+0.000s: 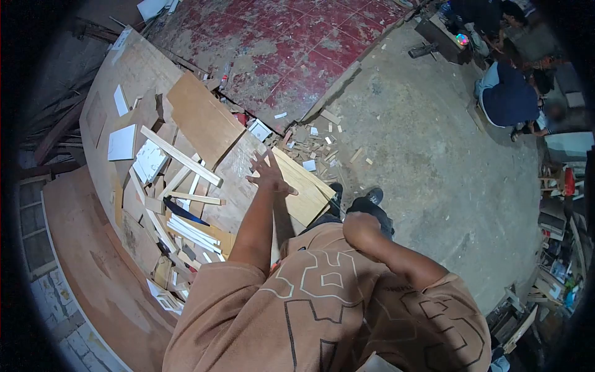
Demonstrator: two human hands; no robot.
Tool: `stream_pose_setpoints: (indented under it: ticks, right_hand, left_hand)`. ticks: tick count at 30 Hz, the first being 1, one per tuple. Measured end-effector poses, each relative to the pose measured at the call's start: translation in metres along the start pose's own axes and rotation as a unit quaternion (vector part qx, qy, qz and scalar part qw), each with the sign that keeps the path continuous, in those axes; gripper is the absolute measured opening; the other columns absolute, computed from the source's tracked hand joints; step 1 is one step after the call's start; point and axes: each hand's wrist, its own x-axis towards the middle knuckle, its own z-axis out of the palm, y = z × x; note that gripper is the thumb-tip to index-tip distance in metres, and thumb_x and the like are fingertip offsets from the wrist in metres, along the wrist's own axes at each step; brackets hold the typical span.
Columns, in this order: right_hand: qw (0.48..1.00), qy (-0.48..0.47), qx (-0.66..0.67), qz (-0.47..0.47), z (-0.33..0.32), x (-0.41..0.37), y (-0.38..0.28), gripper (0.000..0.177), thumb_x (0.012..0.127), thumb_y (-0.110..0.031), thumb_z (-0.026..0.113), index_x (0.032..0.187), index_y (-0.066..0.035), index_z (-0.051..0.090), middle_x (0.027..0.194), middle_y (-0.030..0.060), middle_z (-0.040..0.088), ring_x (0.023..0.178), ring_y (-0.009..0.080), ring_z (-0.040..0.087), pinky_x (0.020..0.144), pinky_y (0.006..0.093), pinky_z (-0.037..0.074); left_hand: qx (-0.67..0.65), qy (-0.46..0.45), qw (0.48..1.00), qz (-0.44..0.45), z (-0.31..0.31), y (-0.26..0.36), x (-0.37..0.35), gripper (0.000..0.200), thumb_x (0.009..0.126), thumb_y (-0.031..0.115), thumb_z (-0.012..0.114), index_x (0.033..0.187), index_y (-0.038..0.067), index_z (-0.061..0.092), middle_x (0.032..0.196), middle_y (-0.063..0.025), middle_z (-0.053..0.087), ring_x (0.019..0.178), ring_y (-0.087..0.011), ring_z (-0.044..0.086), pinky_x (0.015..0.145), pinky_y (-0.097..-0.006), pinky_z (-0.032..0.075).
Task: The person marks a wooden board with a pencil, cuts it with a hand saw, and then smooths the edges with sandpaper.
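Note:
My left hand (270, 176) is spread, its fingers apart, at the left side of a pale wooden board (305, 197). The thumb lies over the board's face, and the other fingers reach past its left edge. The board sits at the edge of the worktable (230, 162), close in front of my body. My right hand (362, 227) is closed in a fist just beyond the board's near right corner. What it grips, if anything, is hidden under the hand.
Wood strips (183, 158), white pieces (122, 142) and a long dark blue object (186, 212) clutter the table on the left. A brown panel (201, 115) lies farther up. Offcuts (316, 146) litter the floor. At the upper right a person (511, 93) crouches near others.

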Motion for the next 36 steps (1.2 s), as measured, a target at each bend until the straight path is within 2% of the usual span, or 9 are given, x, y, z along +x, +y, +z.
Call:
stream_pose_setpoints:
  ticks: [4, 7, 10, 16, 20, 24, 25, 31, 36]
  right_hand:
    - [0.997, 0.036, 0.055, 0.032, 0.035, 0.067, -0.01, 0.026, 0.087, -0.012, 0.05, 0.095, 0.0, 0.072, 0.099, 0.0257, 0.069, 0.089, 0.0377, 0.07, 0.073, 0.0473, 0.057]
    - [0.997, 0.051, 0.055, 0.03, 0.053, 0.132, -0.021, 0.026, 0.087, -0.012, 0.051, 0.096, 0.0, 0.072, 0.1, 0.0224, 0.07, 0.09, 0.0368, 0.071, 0.075, 0.0452, 0.057]
    - [0.993, 0.067, 0.089, 0.034, 0.04, 0.091, -0.01, 0.027, 0.088, -0.013, 0.05, 0.097, 0.0, 0.072, 0.101, 0.0227, 0.07, 0.092, 0.0371, 0.07, 0.077, 0.0461, 0.057]
    - [1.0, -0.017, 0.008, 0.008, -0.008, -0.001, 0.005, 0.027, 0.086, -0.014, 0.051, 0.094, -0.001, 0.074, 0.099, 0.0223, 0.07, 0.091, 0.0372, 0.07, 0.075, 0.0451, 0.057]
    - [0.996, -0.046, 0.055, 0.046, -0.002, 0.05, -0.015, 0.026, 0.086, -0.013, 0.052, 0.093, -0.002, 0.074, 0.097, 0.0222, 0.071, 0.091, 0.0367, 0.071, 0.074, 0.0451, 0.057]
    - [0.995, 0.04, 0.072, 0.054, 0.037, 0.103, -0.022, 0.026, 0.086, -0.014, 0.052, 0.094, -0.003, 0.074, 0.096, 0.0214, 0.071, 0.091, 0.0353, 0.071, 0.073, 0.0451, 0.057]
    - [0.989, 0.08, 0.097, 0.074, 0.042, 0.104, -0.021, 0.026, 0.087, -0.014, 0.052, 0.095, -0.002, 0.073, 0.096, 0.0213, 0.071, 0.09, 0.0354, 0.071, 0.072, 0.0452, 0.058]
    - [1.0, 0.019, 0.016, 0.016, 0.005, 0.0, 0.013, 0.027, 0.088, -0.014, 0.05, 0.096, -0.001, 0.072, 0.1, 0.0218, 0.07, 0.089, 0.0368, 0.071, 0.073, 0.0457, 0.058]
    - [0.999, -0.019, 0.009, 0.024, 0.0, 0.02, -0.004, 0.028, 0.087, -0.014, 0.051, 0.099, 0.0, 0.072, 0.099, 0.0222, 0.071, 0.09, 0.0367, 0.071, 0.073, 0.0449, 0.058]
  left_hand:
    - [-0.012, 0.008, 1.0, 0.005, 0.007, -0.004, 0.011, 0.175, 0.026, 0.06, 0.093, 0.151, 0.014, -0.02, 0.156, -0.0274, -0.02, 0.144, -0.0501, -0.013, 0.098, -0.083, 0.006]
    - [0.013, -0.001, 1.0, -0.005, 0.0, 0.001, 0.001, 0.171, 0.035, 0.055, 0.095, 0.149, 0.015, -0.026, 0.156, -0.0264, -0.018, 0.145, -0.0488, -0.011, 0.101, -0.0807, 0.012]
    - [0.008, -0.005, 1.0, 0.003, 0.001, -0.003, 0.001, 0.171, 0.035, 0.056, 0.094, 0.149, 0.015, -0.026, 0.156, -0.0266, -0.021, 0.144, -0.0485, -0.012, 0.102, -0.0804, 0.012]
    - [0.016, -0.005, 1.0, -0.007, 0.001, -0.001, 0.002, 0.17, 0.035, 0.057, 0.094, 0.149, 0.015, -0.026, 0.155, -0.0269, -0.022, 0.144, -0.0472, -0.015, 0.102, -0.08, 0.011]
    - [0.007, -0.011, 1.0, -0.007, -0.001, 0.001, 0.002, 0.169, 0.036, 0.056, 0.094, 0.15, 0.015, -0.024, 0.156, -0.0261, -0.022, 0.144, -0.0469, -0.015, 0.103, -0.0798, 0.01]
    - [0.003, -0.01, 1.0, -0.012, -0.001, 0.001, 0.003, 0.168, 0.036, 0.055, 0.094, 0.151, 0.016, -0.023, 0.156, -0.0255, -0.022, 0.144, -0.047, -0.015, 0.103, -0.0791, 0.011]
    - [0.006, -0.008, 1.0, -0.011, -0.001, 0.001, 0.005, 0.168, 0.036, 0.055, 0.094, 0.151, 0.016, -0.023, 0.156, -0.0255, -0.022, 0.144, -0.047, -0.015, 0.103, -0.0791, 0.011]
    - [0.003, -0.011, 1.0, -0.012, -0.004, 0.002, 0.0, 0.168, 0.036, 0.055, 0.094, 0.151, 0.016, -0.021, 0.156, -0.0249, -0.021, 0.144, -0.0469, -0.015, 0.104, -0.0782, 0.01]
    - [0.012, -0.011, 1.0, -0.011, 0.001, 0.001, 0.005, 0.169, 0.034, 0.056, 0.094, 0.151, 0.015, -0.021, 0.156, -0.0256, -0.021, 0.144, -0.0472, -0.016, 0.104, -0.0784, 0.01]
